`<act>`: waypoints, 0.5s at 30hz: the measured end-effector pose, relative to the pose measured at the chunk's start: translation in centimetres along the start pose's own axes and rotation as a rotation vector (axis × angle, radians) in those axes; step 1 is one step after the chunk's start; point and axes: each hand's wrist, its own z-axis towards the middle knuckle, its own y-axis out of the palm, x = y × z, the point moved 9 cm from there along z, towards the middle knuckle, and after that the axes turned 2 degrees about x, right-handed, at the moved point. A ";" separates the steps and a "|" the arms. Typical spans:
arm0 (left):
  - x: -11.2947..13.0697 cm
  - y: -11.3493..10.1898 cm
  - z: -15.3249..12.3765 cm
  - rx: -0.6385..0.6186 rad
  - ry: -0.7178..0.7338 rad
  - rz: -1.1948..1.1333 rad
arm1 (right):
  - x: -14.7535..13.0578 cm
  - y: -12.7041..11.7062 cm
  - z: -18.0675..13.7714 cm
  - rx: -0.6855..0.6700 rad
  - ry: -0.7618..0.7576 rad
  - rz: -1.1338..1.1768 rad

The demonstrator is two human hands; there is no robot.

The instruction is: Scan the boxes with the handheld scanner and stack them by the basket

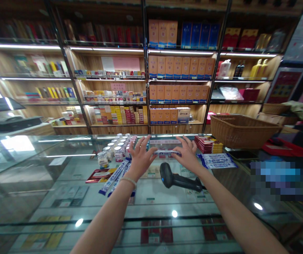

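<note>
– Where's the slim packet (164,152)?
– Between the hands, over the glass counter (151,210), long axis nine-to-three; the left hand (140,155) pinches its nine-o'clock end, the right hand (187,156) its three. Neither is nearer.
– Containers?
– Wicker basket (242,132) at two o'clock, inside unclear; jars (118,154) at nine, seemingly filled.

Across the counter I make out what looks like 洋河大曲 on a white-and-blue carton (183,115); characters on the orange boxes (169,67) and the pink sign (118,86), farther left, blur beyond reading.
</note>
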 end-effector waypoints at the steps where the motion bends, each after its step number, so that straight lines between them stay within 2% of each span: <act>1: 0.0 0.0 0.0 0.003 -0.001 0.002 | -0.1 -0.1 0.0 0.008 -0.008 -0.006; 10: -0.6 0.0 0.1 -0.056 -0.075 -0.052 | -1.7 -1.5 -0.9 0.183 -0.199 -0.174; 15: -0.7 0.0 0.1 -0.065 -0.085 -0.052 | -1.7 -1.8 -0.9 0.207 -0.204 -0.218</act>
